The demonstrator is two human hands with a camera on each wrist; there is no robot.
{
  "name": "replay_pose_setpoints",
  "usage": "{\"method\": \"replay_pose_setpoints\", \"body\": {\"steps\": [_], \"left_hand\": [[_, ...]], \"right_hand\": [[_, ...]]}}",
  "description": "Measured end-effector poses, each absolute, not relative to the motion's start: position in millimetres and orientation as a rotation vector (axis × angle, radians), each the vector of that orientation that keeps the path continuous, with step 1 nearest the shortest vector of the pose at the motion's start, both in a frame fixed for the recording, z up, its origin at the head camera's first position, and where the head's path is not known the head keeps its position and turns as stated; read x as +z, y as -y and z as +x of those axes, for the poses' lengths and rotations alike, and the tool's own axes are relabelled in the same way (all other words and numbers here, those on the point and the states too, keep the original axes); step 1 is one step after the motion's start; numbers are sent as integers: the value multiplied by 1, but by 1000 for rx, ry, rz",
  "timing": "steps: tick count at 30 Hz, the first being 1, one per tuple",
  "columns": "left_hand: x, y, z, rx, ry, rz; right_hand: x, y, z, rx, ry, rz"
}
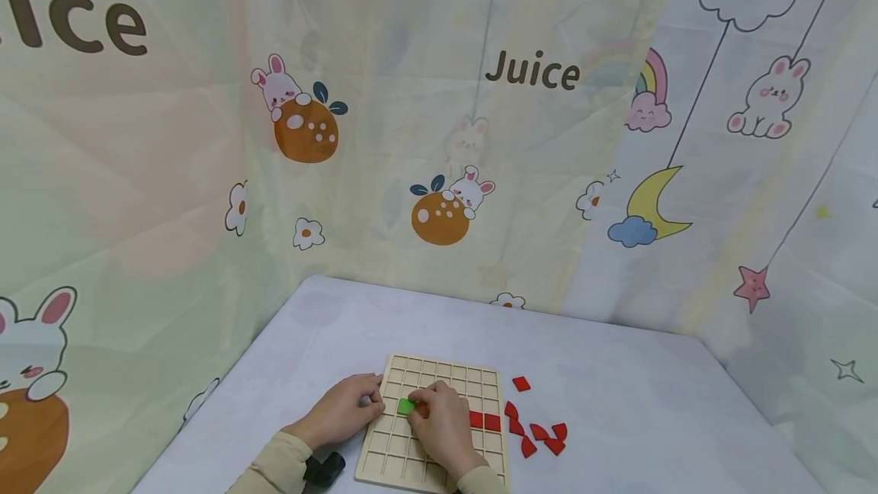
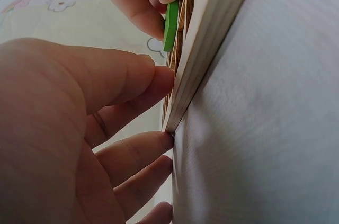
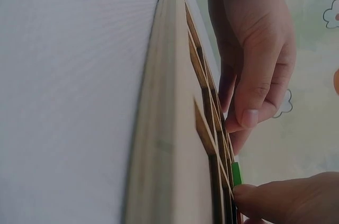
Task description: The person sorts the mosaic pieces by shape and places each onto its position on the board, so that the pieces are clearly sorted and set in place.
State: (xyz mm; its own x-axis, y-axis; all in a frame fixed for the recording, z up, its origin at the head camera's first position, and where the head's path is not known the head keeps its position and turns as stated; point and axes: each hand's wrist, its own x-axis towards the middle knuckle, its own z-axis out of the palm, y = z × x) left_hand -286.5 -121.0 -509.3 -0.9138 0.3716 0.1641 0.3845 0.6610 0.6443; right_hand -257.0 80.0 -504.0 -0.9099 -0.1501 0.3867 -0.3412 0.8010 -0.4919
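A light wooden grid board (image 1: 391,444) lies on the table, its square cells edged by thin ridges. Over its middle, my right hand (image 1: 442,421) pinches a small green square tile (image 1: 405,406) between thumb and index finger; the left wrist view shows the tile (image 2: 170,27) standing slightly proud of the ridges. An orange-red bit behind the fingers is mostly covered. My left hand (image 1: 346,410) rests at the board's left side, with fingertips (image 2: 164,139) touching its edge. Red square tiles (image 1: 491,422) sit in a row right of my right hand.
Right of the board lie several loose red quarter-round pieces (image 1: 538,431) and a red square piece (image 1: 521,383). A black object (image 1: 325,469) is at my left wrist. Printed fabric walls (image 1: 384,197) border the white table (image 1: 617,402).
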Motion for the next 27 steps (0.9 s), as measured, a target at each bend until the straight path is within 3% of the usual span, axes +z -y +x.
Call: {"method": "replay_pose_setpoints", "body": {"steps": [27], "left_hand": [[-506, 120, -285, -1122, 2854, -642]], "right_hand": [[-502, -81, -257, 862, 2689, 359]]}}
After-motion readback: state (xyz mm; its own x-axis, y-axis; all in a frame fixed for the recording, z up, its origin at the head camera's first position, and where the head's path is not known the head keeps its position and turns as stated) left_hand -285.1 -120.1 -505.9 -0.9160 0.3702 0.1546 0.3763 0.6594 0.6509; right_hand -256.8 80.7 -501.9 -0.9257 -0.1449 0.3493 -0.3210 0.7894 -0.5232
